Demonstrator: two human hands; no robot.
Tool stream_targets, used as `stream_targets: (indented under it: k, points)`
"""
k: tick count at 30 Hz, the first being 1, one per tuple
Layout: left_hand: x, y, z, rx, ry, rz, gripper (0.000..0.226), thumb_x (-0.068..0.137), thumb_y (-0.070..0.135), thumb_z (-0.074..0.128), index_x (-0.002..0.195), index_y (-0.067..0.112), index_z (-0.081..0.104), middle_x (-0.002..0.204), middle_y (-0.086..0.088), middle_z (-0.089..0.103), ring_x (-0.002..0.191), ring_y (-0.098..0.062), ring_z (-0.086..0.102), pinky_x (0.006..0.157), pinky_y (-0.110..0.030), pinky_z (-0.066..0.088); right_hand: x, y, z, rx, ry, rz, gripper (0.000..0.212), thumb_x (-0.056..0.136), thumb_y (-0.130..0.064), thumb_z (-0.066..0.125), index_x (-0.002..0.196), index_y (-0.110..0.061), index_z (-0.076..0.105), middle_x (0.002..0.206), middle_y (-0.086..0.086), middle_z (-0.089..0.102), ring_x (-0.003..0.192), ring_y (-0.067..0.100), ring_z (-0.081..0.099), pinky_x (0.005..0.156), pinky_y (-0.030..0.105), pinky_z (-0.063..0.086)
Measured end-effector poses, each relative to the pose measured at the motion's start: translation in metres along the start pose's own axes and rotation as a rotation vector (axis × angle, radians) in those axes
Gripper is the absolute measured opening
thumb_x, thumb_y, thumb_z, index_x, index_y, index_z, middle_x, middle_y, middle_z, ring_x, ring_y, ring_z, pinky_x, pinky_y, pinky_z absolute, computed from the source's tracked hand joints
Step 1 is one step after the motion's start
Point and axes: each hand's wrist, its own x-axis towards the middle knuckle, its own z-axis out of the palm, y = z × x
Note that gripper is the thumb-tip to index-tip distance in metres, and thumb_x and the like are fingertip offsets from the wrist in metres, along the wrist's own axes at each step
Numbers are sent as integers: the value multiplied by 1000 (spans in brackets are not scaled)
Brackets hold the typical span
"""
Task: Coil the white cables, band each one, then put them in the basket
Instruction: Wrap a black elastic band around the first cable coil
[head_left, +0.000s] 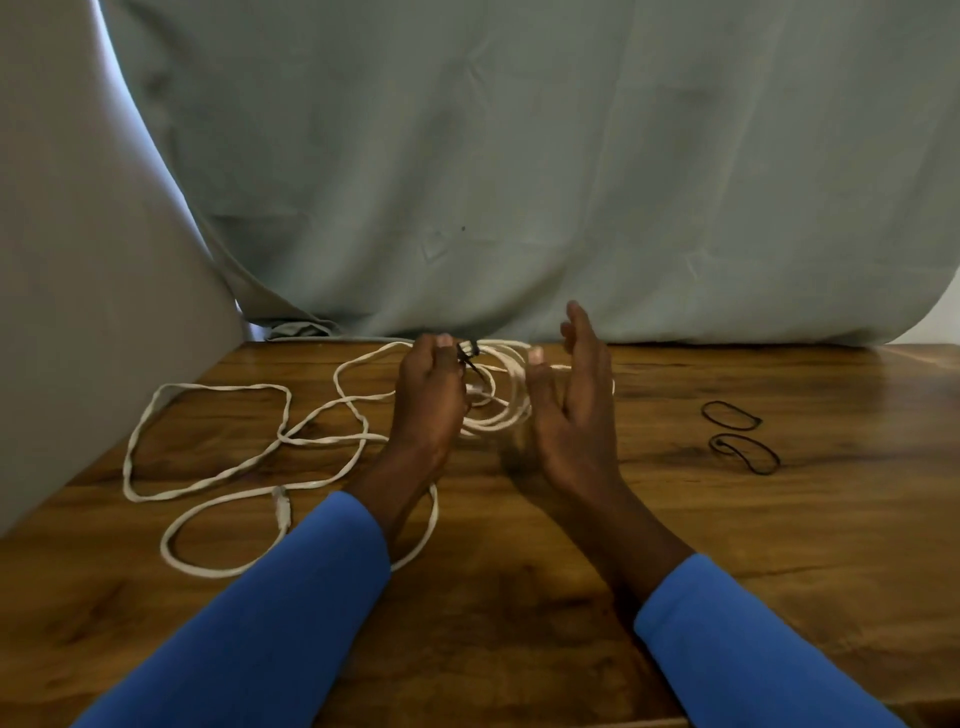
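At the far middle of the wooden table (701, 530), the left hand (428, 395) pinches a black band (467, 356) on the coiled white cable (496, 425). The right hand (576, 405) is relaxed with fingers straight, just beside the coil. Loose cable loops (223, 386) sprawl to the left. Two spare bands (730, 415) lie to the right.

Before me lies a dark wooden table (727, 545), its grain knotty and its top glossy, with a soft sheen toward the far edge. Behind it hangs a creased grey-green cloth (519, 156) that drops to the table's far edge and fills most of my view. On the left stands a pale beige panel (67, 260), with a thin strip of bright light (134, 122) between it and the cloth. At the far right a corner of white wall (937, 319) shows.
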Motion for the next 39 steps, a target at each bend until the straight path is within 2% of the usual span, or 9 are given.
stream_targets:
  k: [4,9,11,14,16,19,25,36,39]
  points:
    - [-8,-2,7,109,-82,88,29,98,48,42,79,36,59,75,3,60,73,-21,57,67,-42,44,11,10,-8,-475,-198,-208,55,107,-44,26,157,-24,32,145,4,54,137,22,46,113,42,30]
    - [-5,3,7,-91,23,-27,30,110,28,43,86,22,62,66,4,59,56,-8,53,48,-23,40,-1,20,1,-314,-394,19,36,110,-44,29,111,-19,54,98,3,65,88,20,62,79,50,53]
    - [-7,2,4,-61,-10,-43,30,110,26,43,89,18,63,71,-1,62,61,-12,56,48,-22,39,-4,22,3,-372,-384,34,33,110,-40,33,111,-17,57,103,3,60,94,19,58,83,49,52]
    - [-7,-4,5,47,-52,-15,31,108,36,43,88,26,65,76,-2,65,67,-18,58,55,-30,41,0,19,3,-522,-271,-37,44,106,-31,41,144,-9,42,138,14,50,127,30,48,107,50,43]
    - [-7,-4,7,89,-71,-9,32,101,47,43,86,33,67,79,-2,67,71,-18,60,61,-35,44,6,13,2,-457,-244,-139,57,104,-32,39,156,-11,29,151,12,46,138,26,43,116,49,35]
    - [-9,-5,8,82,-94,-20,33,98,49,45,85,27,67,80,-7,69,71,-21,60,64,-37,44,9,11,1,-230,-259,-168,42,106,-44,41,137,-21,58,126,-1,67,117,15,62,102,46,48]
    - [-11,-5,5,22,-162,-77,33,110,28,44,91,12,65,56,11,54,52,-8,48,50,-26,41,15,14,-2,419,-282,260,17,98,-19,68,100,-2,72,72,-2,73,67,12,66,64,27,53]
    - [-15,-9,4,176,-140,71,33,108,36,46,96,9,61,73,-3,60,61,-10,57,54,-28,48,16,12,-3,735,-230,397,12,89,7,69,101,9,72,70,6,75,54,7,66,55,21,53]
    - [-18,-5,-1,413,-178,200,23,108,33,48,100,16,62,85,2,66,74,-6,62,68,-32,52,18,16,-4,731,-214,497,20,86,2,75,105,10,73,73,8,75,56,8,66,54,21,53]
